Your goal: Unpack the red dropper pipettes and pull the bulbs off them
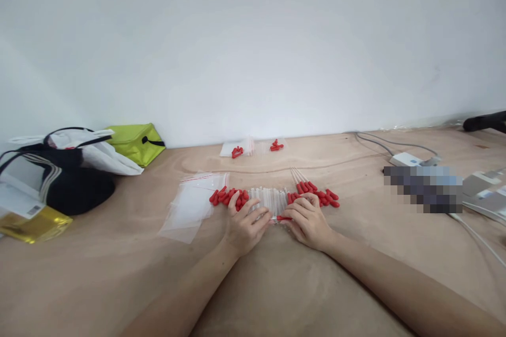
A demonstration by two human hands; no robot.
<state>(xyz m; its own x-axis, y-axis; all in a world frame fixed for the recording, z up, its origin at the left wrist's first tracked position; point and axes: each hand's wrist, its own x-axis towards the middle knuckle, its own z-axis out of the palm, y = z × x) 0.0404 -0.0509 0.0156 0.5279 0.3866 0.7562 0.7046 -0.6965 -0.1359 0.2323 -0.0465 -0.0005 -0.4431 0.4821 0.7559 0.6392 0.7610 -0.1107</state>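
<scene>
A row of clear thin tubes point(269, 199) lies between my two hands, with red caps or handles piled at both ends. My left hand point(247, 226) is closed at the near side of the row, its fingertips pinched at a clear tube point(273, 218). Opposite it, my right hand point(310, 221) grips a small red-ended piece point(283, 218), which meets that tube; the exact joint is too small to make out. Beyond my right fingers, several thin pale sticks with red ends point(304, 187) point away. The left red pile point(221, 197) touches my left fingers.
Flat clear zip bags point(190, 205) lie left of the tubes. Farther back are a bag with red-ended pieces point(237, 152) and more red pieces point(276, 145). A dark cap point(79, 189) and green bag point(136, 142) sit left; a white power strip point(407, 159) and cables lie right.
</scene>
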